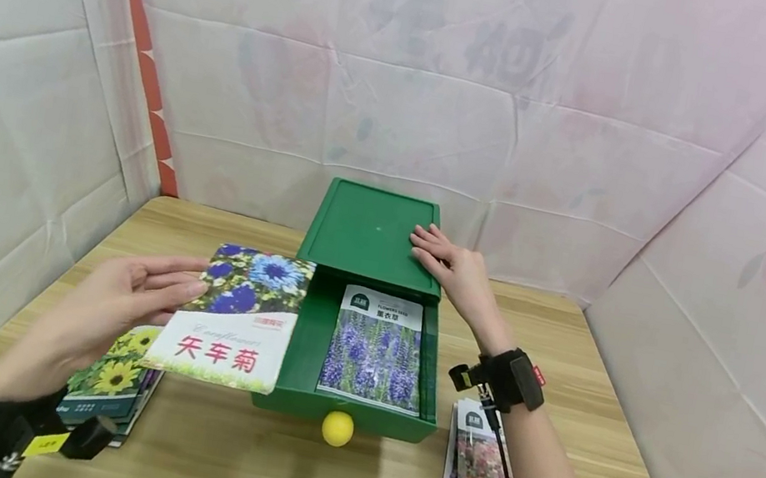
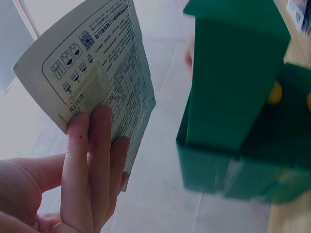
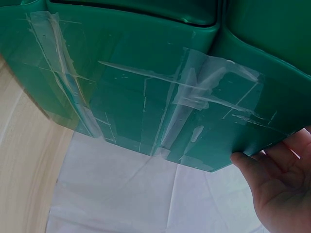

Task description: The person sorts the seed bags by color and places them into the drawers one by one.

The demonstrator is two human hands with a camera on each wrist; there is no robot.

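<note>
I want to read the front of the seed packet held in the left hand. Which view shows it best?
The head view: the cornflower packet faces the camera there, blue flowers and red characters plain, held by the left hand. The left wrist view shows only its printed back. The right wrist view shows none of it, only the green box.

A glossy paper seed packet with blue flowers (image 1: pixel 235 316) beside a smooth green plastic drawer box (image 1: pixel 371 241), its side patched with shiny clear tape (image 3: pixel 194 97); beneath, a matt light-wood tabletop (image 1: pixel 622 448), with creased white cloth walls (image 1: pixel 420 110) behind
</note>
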